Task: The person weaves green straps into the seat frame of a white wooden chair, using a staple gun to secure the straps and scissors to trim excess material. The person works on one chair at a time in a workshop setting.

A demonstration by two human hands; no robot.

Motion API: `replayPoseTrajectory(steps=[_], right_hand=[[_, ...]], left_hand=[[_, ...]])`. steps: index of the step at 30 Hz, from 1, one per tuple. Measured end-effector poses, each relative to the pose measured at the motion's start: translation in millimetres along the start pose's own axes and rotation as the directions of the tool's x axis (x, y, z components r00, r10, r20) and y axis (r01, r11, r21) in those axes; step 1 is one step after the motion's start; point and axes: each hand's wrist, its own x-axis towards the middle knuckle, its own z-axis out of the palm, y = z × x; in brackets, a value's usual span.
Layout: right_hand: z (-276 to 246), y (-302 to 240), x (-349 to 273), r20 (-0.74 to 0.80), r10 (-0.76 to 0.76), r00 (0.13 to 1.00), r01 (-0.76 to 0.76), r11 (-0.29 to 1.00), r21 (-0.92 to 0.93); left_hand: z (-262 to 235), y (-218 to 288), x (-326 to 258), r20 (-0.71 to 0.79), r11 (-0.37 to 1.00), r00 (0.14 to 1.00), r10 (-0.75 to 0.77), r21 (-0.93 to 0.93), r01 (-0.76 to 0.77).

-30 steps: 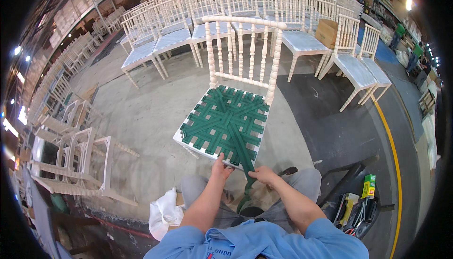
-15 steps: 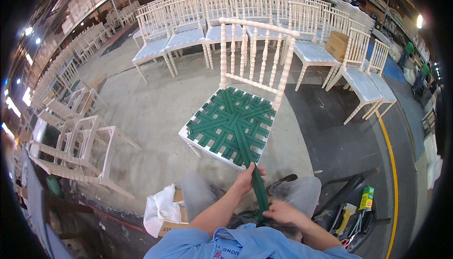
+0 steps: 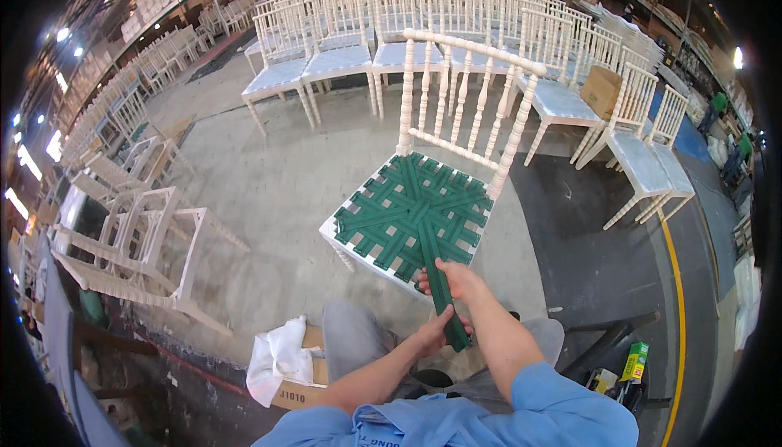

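A cream-white chair [image 3: 407, 117] with turned spindles stands before me, its seat woven with green webbing straps [image 3: 391, 211]. From the middle of the weave, loose webbing [image 3: 438, 291] runs over the front edge toward my lap. My right hand [image 3: 458, 279] is closed around this webbing at the front rail, fingers beneath and thumb on top. Lower down, close to the loose end, my left hand [image 3: 440, 331] grips the same webbing, thumb on top. The undersides of both hands are hidden.
Rows of white chairs [image 3: 342, 58] fill the back, and several bare frames [image 3: 175, 256] lie on the left. A white bag [image 3: 278, 359] rests on a cardboard box [image 3: 300, 396] by my left leg. Right of my knees are a green-and-yellow box [image 3: 634, 361] and tools.
My right hand has moved up the webbing to the seat's front edge. My left hand has slid down toward its loose end. The view has shifted a little.
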Motion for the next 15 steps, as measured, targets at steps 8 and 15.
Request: replayPoseTrajectory(steps=[8,15], right_hand=[[-12.8,7.5,27.7,-0.264,-0.197,0.944,0.163,0.976,-0.142],[-21.8,44.0,0.9,-0.349,-0.228,0.909,0.154,0.961,-0.229]], left_hand=[[-64.2,1.9,23.3,-0.353,0.938,0.929,0.109,-0.273,-0.213],[-67.0,75.1,92.1,-0.818,0.795,0.501,0.282,-0.093,-0.599]])
